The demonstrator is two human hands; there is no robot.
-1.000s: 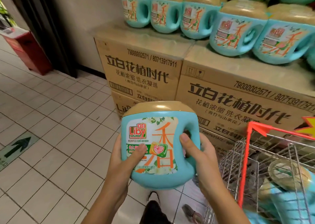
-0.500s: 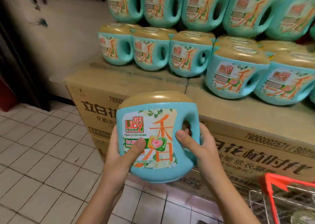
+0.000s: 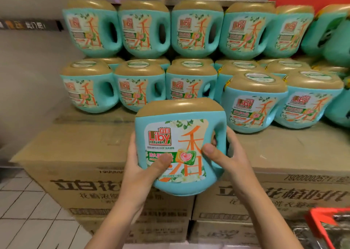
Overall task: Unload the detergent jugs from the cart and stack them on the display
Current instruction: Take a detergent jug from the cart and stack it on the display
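Over the front edge of the stacked cartons, both forearms reach forward and hold the teal detergent jug upright between them, label facing the camera. The left hand wraps its grip round the jug's left side, thumb pressed on the label; the right hand curls its grip round the handle side, thumb also on the label. Behind it, two tiers of display jugs crowd the carton tops, and a red cart corner shows lower right.
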